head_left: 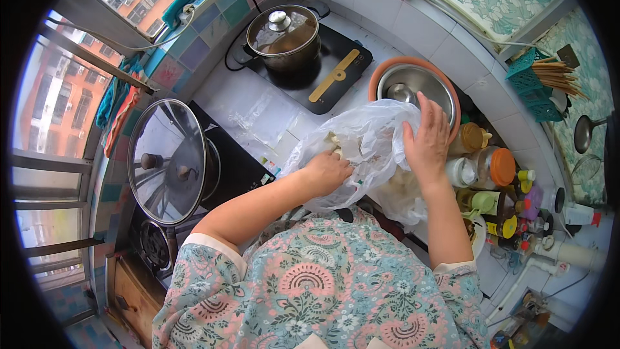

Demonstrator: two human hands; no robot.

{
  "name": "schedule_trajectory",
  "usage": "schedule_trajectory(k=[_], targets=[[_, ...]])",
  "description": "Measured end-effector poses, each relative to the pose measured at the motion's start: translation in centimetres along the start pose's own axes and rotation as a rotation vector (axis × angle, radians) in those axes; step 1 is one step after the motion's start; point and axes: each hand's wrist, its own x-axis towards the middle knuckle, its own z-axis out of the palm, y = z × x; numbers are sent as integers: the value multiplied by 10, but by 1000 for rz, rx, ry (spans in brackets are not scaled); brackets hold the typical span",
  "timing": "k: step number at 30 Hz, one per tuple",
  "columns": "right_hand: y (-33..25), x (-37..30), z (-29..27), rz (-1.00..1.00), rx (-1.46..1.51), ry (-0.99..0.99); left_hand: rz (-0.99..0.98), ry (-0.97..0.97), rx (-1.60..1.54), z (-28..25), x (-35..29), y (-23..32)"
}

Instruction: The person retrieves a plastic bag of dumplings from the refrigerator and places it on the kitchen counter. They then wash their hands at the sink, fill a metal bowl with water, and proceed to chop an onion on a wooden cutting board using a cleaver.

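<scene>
A thin, whitish see-through plastic bag [378,119] lies opened in front of me, its mouth facing up. My left hand [328,173] reaches into it with curled fingers. Small pale pieces [336,143] show beside those fingertips; what the fingers hold is partly hidden. At the bag's right rim is my right hand [429,142], its thumb inside and its fingers along the outside, keeping the film between them. Just beyond the bag stands a steel bowl [423,77] nested in an orange-brown basin [392,64], with a smaller shiny metal piece in it.
A lidded pot [284,39] stands on a black induction cooker [349,68] at the back. On the left, a large glass lid [166,161] covers a pan over a black hob. Jars and bottles [500,167] crowd the right; chopsticks [555,74] fill a green wall basket [529,84].
</scene>
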Motion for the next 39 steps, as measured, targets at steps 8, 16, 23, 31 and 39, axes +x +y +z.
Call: schedule_trajectory(k=[8, 16, 23, 31, 39], targets=[[-17, -29, 14, -291, -19, -227, 11, 485, -198, -20, -11, -7], [0, -60, 82, -403, -370, -563, -543, 119, -128, -10, -15, -47], [-5, -63, 111, -389, -427, -659, -452, 9, 67, 23, 0, -69], [-16, -58, 158, -139, -117, -480, -118, 19, 37, 53, -11, -58], [49, -77, 255, 668, 561, -617, -340, -293, -187, 64, -35, -83]])
